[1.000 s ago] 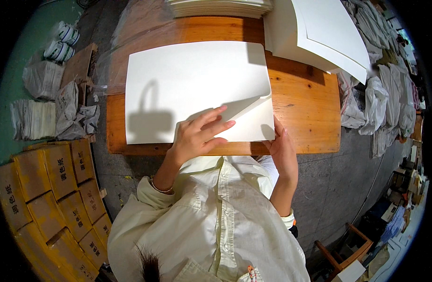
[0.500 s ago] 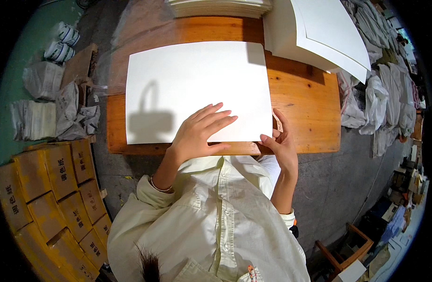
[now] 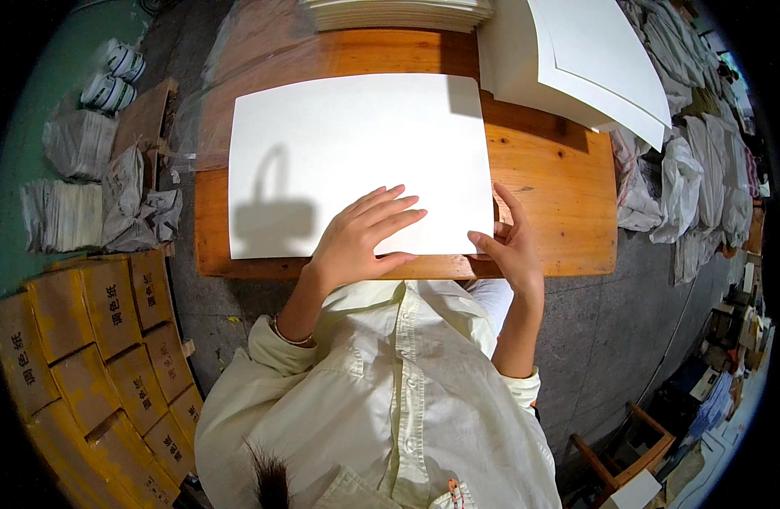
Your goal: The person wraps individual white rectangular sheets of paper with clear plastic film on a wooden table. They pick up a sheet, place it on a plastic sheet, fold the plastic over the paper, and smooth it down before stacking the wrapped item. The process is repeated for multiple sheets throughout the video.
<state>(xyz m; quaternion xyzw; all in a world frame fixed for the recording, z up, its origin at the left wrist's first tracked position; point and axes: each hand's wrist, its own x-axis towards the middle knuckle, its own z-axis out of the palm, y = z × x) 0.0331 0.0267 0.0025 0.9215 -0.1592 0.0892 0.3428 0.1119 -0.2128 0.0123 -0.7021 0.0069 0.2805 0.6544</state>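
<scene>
A large white sheet of paper (image 3: 339, 127) lies flat on the wooden table (image 3: 551, 187) in front of me; whether more sheets lie under it I cannot tell. My left hand (image 3: 360, 229) rests on its lower middle, palm down and open, fingers stretched to the right. At the sheet's lower right corner is my right hand (image 3: 513, 242), open. Its thumb tip touches the paper near the corner, and its index finger stretches along the right edge. The other fingers are partly hidden beside that edge.
A stack of white sheets (image 3: 568, 68) stands at the table's back right, overhanging its edge. Another paper stack (image 3: 398, 15) is at the back. Clear plastic film (image 3: 237, 76) covers the back left. Cardboard boxes (image 3: 110, 305) stand at left, a wooden stool (image 3: 623, 450) at lower right.
My right hand has shifted slightly up along the sheet's right edge, with its index finger stretched farther and its thumb a little higher. My left hand and the sheet look nearly unchanged.
</scene>
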